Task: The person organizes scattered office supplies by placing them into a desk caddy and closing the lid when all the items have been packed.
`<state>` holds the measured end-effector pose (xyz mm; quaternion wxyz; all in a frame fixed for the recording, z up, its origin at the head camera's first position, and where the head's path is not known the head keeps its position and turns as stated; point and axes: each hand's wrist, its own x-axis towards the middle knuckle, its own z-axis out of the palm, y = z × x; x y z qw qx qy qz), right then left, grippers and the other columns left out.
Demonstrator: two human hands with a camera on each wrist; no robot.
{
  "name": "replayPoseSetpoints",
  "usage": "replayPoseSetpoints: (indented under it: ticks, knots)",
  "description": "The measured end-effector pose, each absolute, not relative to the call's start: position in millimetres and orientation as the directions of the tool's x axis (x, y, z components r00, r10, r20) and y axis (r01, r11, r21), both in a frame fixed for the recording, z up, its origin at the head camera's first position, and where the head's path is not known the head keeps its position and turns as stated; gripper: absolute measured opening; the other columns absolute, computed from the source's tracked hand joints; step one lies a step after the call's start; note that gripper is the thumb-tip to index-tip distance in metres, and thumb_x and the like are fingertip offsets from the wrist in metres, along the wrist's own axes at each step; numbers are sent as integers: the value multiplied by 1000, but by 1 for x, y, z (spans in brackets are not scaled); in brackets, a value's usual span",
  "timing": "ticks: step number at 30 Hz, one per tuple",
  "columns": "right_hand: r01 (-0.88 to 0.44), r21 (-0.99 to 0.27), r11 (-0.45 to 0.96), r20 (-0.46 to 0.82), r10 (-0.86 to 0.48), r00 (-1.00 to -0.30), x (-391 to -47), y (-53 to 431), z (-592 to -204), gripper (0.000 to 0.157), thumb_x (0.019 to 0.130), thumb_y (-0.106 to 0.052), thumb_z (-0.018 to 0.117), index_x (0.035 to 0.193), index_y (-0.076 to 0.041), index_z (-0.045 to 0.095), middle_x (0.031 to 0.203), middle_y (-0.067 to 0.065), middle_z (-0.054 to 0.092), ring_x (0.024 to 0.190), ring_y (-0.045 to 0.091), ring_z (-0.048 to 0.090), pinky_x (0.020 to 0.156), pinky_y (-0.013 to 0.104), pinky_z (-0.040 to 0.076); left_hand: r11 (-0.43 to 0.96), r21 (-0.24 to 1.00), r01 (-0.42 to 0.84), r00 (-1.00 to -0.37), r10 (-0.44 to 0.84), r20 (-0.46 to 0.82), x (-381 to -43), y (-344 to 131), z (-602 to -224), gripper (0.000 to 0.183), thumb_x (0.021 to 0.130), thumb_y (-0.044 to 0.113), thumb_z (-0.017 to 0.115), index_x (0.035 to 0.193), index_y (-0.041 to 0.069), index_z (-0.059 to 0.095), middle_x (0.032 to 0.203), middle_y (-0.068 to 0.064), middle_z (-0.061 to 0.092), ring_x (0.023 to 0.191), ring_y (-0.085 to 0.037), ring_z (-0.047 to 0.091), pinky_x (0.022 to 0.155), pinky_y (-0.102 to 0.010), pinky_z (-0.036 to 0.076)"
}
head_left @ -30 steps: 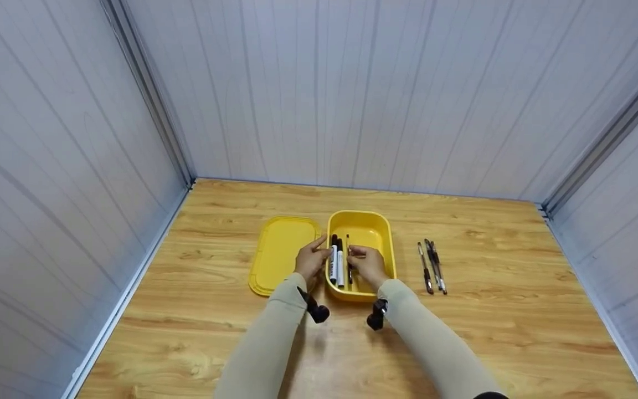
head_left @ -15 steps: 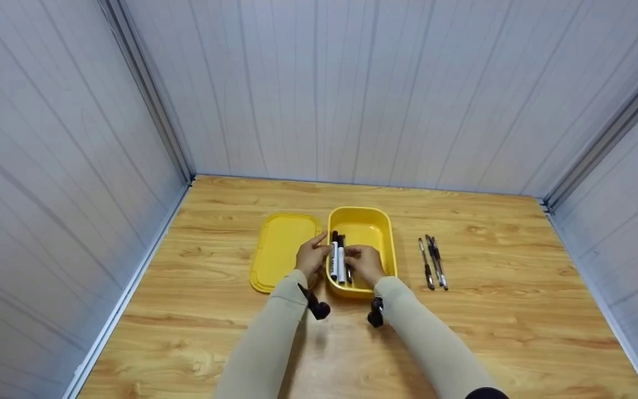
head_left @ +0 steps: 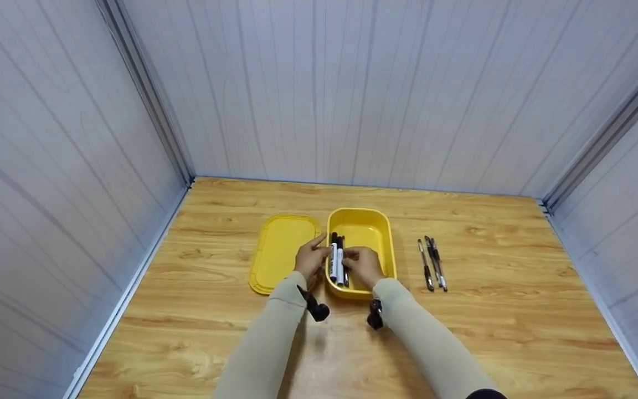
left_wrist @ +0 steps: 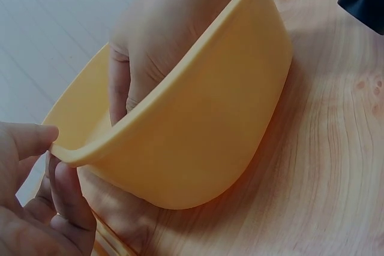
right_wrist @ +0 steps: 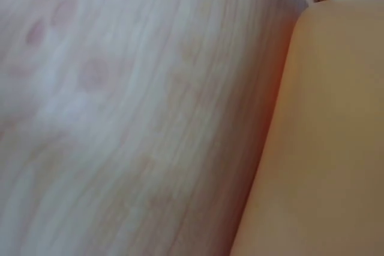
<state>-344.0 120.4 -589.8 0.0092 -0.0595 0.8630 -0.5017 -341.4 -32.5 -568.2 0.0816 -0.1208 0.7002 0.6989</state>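
A yellow plastic box (head_left: pixel 389 244) stands uncovered on the wooden table. In the left wrist view my left hand (left_wrist: pixel 36 196) pinches its rim, thumb on the inner side and fingers outside. Two white markers with black caps, a left one (head_left: pixel 334 260) and a right one (head_left: pixel 340 267), lie side by side along the box's left wall. A dark slim pen (head_left: pixel 346 277) lies against the right marker. My right hand (head_left: pixel 365 264) reaches into the box and holds this pen with its fingertips, which are partly hidden. The right wrist view shows mostly the box's outer wall (right_wrist: pixel 336 130).
The yellow lid (head_left: pixel 283 252) lies flat to the left of the box. To the right, several black-gripped pens (head_left: pixel 435 263) lie on the table (head_left: pixel 518 288). Pale panel walls (head_left: pixel 319 94) enclose the table at the back and both sides.
My right hand has shifted slightly left, bringing the pen from a small gap to beside the markers. My left hand has stayed at the box's rim.
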Motion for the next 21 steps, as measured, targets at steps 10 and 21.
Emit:
replayPoseSetpoints:
  ticks: [10, 21]
  knots:
    - [-65, -858, 510, 101, 43, -994, -346, 136, -569, 22, 88, -15, 61, 103, -1, 68, 90, 6, 66, 72, 20, 61, 61, 27, 49, 38, 955, -296, -955, -18, -295, -345, -24, -566, 50, 84, 9, 63, 130, 25, 53, 98, -10, 63, 54, -11, 50, 43, -20, 38]
    - [-26, -813, 581, 154, 171, -973, -361, 216, -537, 25, 92, -18, 55, 110, -4, 64, 100, 11, 63, 87, 21, 58, 74, 35, 48, 8, 948, -317, -948, -18, -316, -349, -29, -567, 52, 84, 9, 61, 132, 25, 51, 99, -15, 62, 43, -7, 37, 41, -22, 33]
